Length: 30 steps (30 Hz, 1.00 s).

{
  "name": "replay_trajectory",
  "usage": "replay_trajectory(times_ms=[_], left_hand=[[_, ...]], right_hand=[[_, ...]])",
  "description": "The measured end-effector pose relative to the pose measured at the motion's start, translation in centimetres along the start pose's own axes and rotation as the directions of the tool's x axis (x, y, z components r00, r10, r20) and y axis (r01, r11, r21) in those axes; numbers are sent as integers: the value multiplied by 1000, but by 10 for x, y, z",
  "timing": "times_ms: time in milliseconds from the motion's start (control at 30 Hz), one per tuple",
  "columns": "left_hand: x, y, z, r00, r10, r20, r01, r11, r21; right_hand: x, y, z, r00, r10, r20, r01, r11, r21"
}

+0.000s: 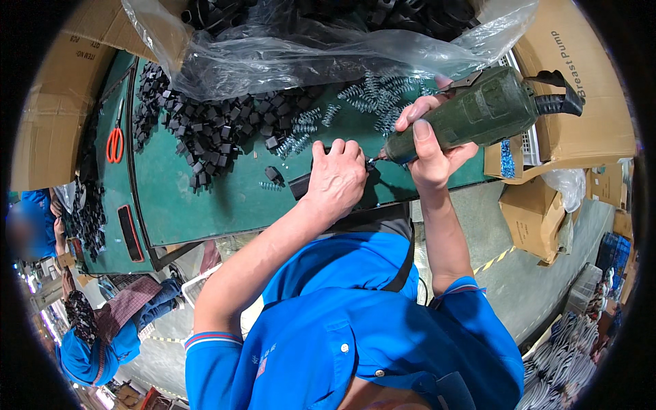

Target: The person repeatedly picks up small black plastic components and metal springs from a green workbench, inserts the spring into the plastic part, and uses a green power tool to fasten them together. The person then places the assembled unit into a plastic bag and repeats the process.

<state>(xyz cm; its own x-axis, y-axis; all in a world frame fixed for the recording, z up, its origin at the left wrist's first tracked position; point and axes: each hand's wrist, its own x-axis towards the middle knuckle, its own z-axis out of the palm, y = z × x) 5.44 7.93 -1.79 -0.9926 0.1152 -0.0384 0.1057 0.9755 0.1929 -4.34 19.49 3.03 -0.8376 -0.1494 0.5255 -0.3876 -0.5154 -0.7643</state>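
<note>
My left hand (338, 176) presses a black plastic part (298, 186) down near the table's front edge, its fingers curled over the part and hiding most of it. In my right hand (436, 152) is a dark green electric screwdriver (482, 109), lying nearly level. The tip points left at the black part's right end, close beside my left fingers; whether it touches a screw is too small to tell. Just left of my left hand lie a single black block (272, 174) and a loose spring (270, 186). Beyond both hands are several metal springs (372, 99).
A heap of small black blocks (215, 130) covers the table's back left. Behind it, a clear plastic bag (273, 68) holds black parts. Orange-handled scissors (115, 142) and a phone-like black slab (130, 234) lie at left. Cardboard boxes (581, 89) flank the table. Other people sit at far left.
</note>
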Motion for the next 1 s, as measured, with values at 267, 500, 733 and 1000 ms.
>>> replay_trajectory(times_ms=[267, 500, 733, 1000], left_hand=[[-1, 0, 0, 1000, -7, -21, 6, 1000, -21], [-1, 0, 0, 1000, -8, -2, 8, 1000, -16], [-1, 0, 0, 1000, -3, -10, 3, 1000, -7], [-1, 0, 5, 988, 13, -151, -14, 1000, -6]], right_hand=[[-4, -1, 0, 1000, 15, 4, -15, 997, -81], [-5, -3, 2, 1000, 29, -6, -29, 995, -97], [-6, 1, 3, 999, 33, -9, -33, 998, -57], [-13, -1, -7, 897, 35, 441, 181, 881, -437]])
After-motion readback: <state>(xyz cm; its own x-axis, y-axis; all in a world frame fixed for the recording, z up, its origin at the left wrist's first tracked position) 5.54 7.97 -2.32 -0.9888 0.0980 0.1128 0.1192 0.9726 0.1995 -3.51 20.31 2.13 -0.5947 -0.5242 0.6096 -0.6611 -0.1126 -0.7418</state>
